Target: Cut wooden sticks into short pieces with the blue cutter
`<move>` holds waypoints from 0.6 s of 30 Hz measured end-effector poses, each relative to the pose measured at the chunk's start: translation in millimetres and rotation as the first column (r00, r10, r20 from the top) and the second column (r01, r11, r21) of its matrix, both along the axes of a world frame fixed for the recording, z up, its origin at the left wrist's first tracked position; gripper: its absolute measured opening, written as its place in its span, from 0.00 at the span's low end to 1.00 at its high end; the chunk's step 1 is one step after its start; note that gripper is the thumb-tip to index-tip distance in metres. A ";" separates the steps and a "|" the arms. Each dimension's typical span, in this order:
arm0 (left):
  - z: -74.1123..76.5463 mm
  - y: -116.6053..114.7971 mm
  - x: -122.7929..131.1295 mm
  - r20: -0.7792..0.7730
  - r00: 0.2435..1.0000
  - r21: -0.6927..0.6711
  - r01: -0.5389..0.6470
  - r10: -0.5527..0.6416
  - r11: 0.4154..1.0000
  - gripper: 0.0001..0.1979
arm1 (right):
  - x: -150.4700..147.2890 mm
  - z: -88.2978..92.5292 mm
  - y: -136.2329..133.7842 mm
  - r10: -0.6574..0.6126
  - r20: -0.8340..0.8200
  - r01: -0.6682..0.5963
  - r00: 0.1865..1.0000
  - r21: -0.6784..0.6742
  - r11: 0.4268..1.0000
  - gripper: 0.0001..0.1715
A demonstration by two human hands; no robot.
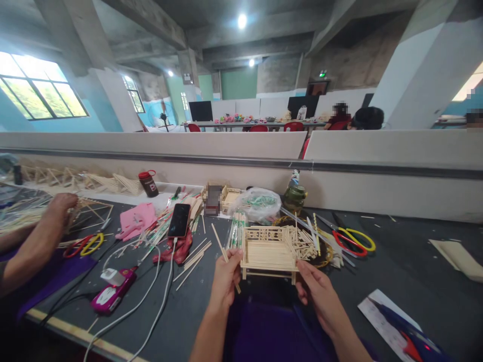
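Note:
Between my two hands, near the table's front edge, is a small wooden-stick model bench (269,251) with a slatted seat and latticed rails. My left hand (228,274) is closed at its left end, and a loose wooden stick (219,241) also passes through those fingers. My right hand (315,289) pinches the bench's front right corner. Just behind the bench, a round tray holds a heap of short cut sticks (302,242). A bundle of wrapped sticks (237,226) lies behind my left hand.
Scissors (350,240) lie right of the tray. A blue glue gun (407,327) rests on paper at the lower right. To the left are a phone (179,220) on a white cable, a pink power strip (113,291) and a co-worker's arm (45,231). A low partition (188,146) runs behind.

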State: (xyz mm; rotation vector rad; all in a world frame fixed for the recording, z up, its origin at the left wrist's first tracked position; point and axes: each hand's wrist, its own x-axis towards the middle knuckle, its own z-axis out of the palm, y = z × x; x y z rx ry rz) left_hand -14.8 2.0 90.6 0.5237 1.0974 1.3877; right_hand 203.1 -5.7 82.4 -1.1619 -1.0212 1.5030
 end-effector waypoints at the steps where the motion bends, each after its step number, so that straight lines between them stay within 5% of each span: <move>1: 0.0 0.1 0.3 0.005 1.000 0.000 -0.010 0.010 1.000 0.21 | -0.2 -0.2 -0.3 0.006 0.002 -0.006 1.000 0.003 1.000 0.23; 8: 8.2 -2.1 3.4 0.049 0.998 -0.013 -0.027 0.028 1.000 0.23 | -2.2 2.3 -0.8 0.022 0.020 -0.023 1.000 0.015 1.000 0.23; 18: 0.1 -1.8 0.7 0.041 0.998 0.027 0.037 -0.038 0.999 0.22 | -1.6 3.7 -1.8 0.008 0.027 -0.009 1.000 0.015 1.000 0.23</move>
